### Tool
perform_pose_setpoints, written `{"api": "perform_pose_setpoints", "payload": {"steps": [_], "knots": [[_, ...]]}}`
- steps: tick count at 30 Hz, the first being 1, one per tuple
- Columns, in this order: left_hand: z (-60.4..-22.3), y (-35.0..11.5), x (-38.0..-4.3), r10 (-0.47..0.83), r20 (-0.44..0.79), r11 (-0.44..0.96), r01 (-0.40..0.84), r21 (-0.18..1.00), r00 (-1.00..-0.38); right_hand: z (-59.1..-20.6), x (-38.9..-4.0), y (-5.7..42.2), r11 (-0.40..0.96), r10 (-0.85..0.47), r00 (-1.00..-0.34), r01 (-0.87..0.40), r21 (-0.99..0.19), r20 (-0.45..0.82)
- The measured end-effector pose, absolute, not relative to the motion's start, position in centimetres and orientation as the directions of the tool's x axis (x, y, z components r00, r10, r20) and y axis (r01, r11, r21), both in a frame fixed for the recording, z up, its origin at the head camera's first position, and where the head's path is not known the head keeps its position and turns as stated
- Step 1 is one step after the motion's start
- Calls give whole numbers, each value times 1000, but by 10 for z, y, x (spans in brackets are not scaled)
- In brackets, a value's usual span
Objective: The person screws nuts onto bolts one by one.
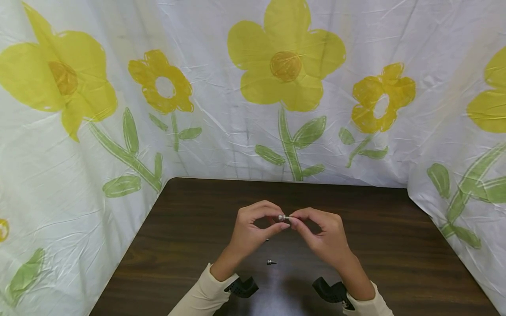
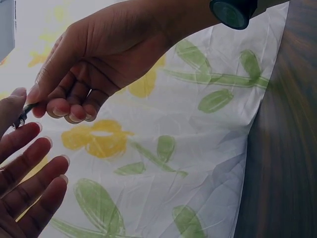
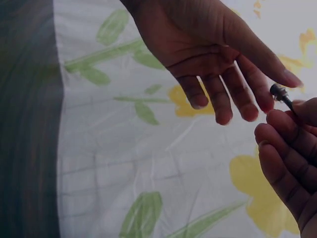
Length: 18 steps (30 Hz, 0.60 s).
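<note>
A small metal bolt with a wide head and a ring-like part beside the head is held level above the table. My right hand pinches the thin end of its shank between thumb and forefinger. Around the head, the thumb and forefinger of my left hand stand slightly apart, with the head visible between their tips. The other left fingers spread loosely in the left wrist view. Below the hands, a second bolt lies on the table, and a small metal piece shows partly behind the left thumb.
The dark wooden table reaches back to a white curtain printed with yellow flowers, which also hangs along both sides. Black wrist devices sit by the cream sleeves.
</note>
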<state>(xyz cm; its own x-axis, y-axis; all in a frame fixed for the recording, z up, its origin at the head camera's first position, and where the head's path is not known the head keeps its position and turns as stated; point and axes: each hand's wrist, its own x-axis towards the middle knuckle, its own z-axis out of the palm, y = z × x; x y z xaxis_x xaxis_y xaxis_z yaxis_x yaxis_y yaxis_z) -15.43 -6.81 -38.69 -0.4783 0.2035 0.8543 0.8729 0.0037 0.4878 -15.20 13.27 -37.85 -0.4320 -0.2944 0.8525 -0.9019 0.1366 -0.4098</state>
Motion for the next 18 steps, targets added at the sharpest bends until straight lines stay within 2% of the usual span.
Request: {"api": "perform_pose_setpoints", "payload": {"steps": [5, 10, 18], "knots": [[-376, -67, -148, 202, 850, 6, 869, 496, -486, -378, -153, 133, 139, -287, -432, -902, -409, 855], [-394, -69, -159, 194, 861, 6, 878, 478, -470, -379, -153, 132, 135, -283, -438, -899, -417, 853], [-397, -69, -161, 198, 871, 8, 889, 457, -450, -382, -154, 132, 112, -288, -449, -893, -436, 846]]}}
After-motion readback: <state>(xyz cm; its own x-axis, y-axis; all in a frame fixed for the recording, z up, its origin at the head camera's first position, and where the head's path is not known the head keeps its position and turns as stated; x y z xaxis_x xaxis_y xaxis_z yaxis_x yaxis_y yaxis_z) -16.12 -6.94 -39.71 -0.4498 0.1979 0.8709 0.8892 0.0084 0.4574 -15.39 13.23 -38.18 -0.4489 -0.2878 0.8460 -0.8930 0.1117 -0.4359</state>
